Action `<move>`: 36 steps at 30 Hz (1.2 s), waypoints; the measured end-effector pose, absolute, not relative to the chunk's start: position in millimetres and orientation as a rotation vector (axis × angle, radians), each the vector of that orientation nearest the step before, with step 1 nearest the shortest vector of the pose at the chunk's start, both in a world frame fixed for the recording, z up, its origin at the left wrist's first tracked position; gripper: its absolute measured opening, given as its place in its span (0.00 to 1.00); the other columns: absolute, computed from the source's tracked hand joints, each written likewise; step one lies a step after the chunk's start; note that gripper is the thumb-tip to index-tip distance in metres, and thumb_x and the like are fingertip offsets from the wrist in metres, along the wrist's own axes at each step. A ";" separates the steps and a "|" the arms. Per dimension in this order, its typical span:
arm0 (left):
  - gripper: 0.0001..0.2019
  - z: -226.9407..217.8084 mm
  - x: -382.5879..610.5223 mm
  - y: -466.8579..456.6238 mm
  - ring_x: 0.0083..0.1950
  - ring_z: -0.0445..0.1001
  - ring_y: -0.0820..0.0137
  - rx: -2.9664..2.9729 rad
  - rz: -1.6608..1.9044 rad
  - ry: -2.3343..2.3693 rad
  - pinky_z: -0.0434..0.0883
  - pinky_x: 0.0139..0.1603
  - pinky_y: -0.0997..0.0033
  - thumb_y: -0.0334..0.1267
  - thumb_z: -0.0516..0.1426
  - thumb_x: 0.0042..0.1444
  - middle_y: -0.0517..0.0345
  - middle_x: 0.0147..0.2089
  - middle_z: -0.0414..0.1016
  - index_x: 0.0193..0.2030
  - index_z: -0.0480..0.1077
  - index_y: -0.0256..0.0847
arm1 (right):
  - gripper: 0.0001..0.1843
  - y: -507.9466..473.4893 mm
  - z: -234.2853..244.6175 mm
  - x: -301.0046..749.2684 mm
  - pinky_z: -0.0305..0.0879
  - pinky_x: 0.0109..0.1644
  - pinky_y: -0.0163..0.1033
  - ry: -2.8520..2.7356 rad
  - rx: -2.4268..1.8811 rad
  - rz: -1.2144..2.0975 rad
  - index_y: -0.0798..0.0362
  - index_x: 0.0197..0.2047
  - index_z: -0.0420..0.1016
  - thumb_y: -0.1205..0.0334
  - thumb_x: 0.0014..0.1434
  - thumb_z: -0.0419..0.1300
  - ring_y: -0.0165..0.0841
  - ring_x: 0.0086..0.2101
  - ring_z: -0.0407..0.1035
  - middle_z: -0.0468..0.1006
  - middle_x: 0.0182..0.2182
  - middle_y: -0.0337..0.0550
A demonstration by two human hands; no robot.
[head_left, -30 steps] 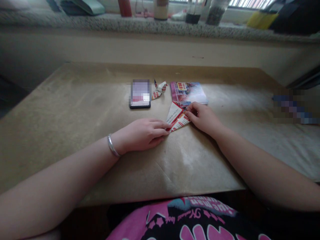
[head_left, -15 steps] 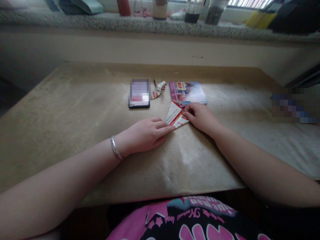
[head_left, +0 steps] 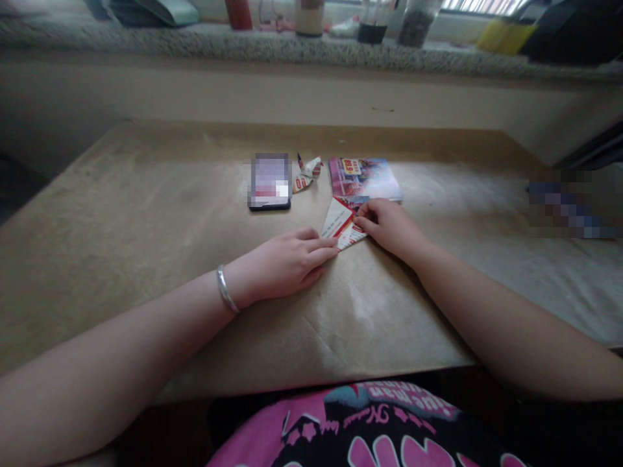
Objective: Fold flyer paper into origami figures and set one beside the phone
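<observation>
A folded printed paper [head_left: 337, 219], white with red bands and small print, lies on the table between my hands. My left hand [head_left: 291, 263] lies flat with its fingers stretched out, their tips on the paper's near left edge. At the paper's right side, my right hand [head_left: 384, 222] pinches a flap between thumb and forefinger. Just beyond it lies a flat stack of colourful leaflets [head_left: 366, 178]. A folded paper crane [head_left: 307, 175] made of similar printed paper stands to the left of the leaflets.
A phone [head_left: 270, 183] with a blurred screen rests left of the crane. The table [head_left: 146, 214] has a beige cover. Bottles and a red container [head_left: 238, 13] stand on the stone windowsill [head_left: 195, 42] behind. At the far right is a blurred dark blue item [head_left: 567, 206].
The fingers of my left hand have shifted slightly on the paper's near edge. My right hand keeps its pinch at nearly the same spot.
</observation>
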State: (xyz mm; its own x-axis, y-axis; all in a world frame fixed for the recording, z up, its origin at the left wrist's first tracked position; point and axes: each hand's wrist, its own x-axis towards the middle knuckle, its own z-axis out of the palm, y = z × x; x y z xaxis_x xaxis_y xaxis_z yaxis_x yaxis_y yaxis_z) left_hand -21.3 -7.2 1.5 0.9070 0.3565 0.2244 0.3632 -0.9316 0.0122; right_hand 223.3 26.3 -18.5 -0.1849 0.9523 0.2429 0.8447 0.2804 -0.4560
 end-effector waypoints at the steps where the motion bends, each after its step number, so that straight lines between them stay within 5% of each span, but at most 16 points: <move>1: 0.19 2.0 -20.6 -7.6 0.53 0.70 0.61 -3.036 -0.341 -0.580 0.71 0.56 0.61 0.34 0.53 0.61 0.48 0.58 0.72 0.58 0.67 0.33 | 0.06 26.4 -18.9 223.4 0.56 0.31 0.37 -2.079 -1.611 0.300 0.52 0.28 0.70 0.60 0.55 0.59 0.33 0.28 0.64 0.74 0.27 0.41; 7: 0.19 1.7 -18.4 -7.5 0.59 0.69 0.60 -3.042 -0.373 -0.577 0.68 0.62 0.61 0.34 0.52 0.61 0.46 0.57 0.72 0.58 0.67 0.33 | 0.07 24.5 -21.0 223.4 0.58 0.31 0.38 -1.995 -1.587 0.268 0.51 0.36 0.70 0.60 0.54 0.60 0.33 0.28 0.64 0.73 0.30 0.41; 15: 0.19 1.6 -19.5 -6.3 0.59 0.70 0.61 -3.085 -0.364 -0.604 0.69 0.61 0.60 0.34 0.52 0.61 0.44 0.58 0.71 0.58 0.67 0.34 | 0.07 5.1 -3.7 229.2 0.62 0.45 0.44 -2.365 -1.180 0.064 0.49 0.31 0.78 0.59 0.58 0.60 0.38 0.37 0.67 0.77 0.33 0.44; 23: 0.20 -0.5 -19.5 -5.9 0.60 0.69 0.61 -3.088 -0.373 -0.600 0.69 0.61 0.60 0.34 0.52 0.61 0.42 0.58 0.71 0.59 0.66 0.33 | 0.14 -8.8 2.1 220.9 0.63 0.46 0.42 -2.639 -0.880 -0.043 0.46 0.41 0.81 0.64 0.63 0.53 0.37 0.41 0.69 0.80 0.39 0.44; 36: 0.20 1.9 -21.9 -5.0 0.60 0.69 0.60 -3.098 -0.354 -0.567 0.69 0.62 0.60 0.35 0.52 0.62 0.44 0.60 0.70 0.60 0.66 0.33 | 0.14 -12.9 9.1 219.7 0.60 0.45 0.42 -2.739 -0.913 -0.175 0.44 0.41 0.82 0.62 0.64 0.53 0.37 0.41 0.69 0.81 0.39 0.41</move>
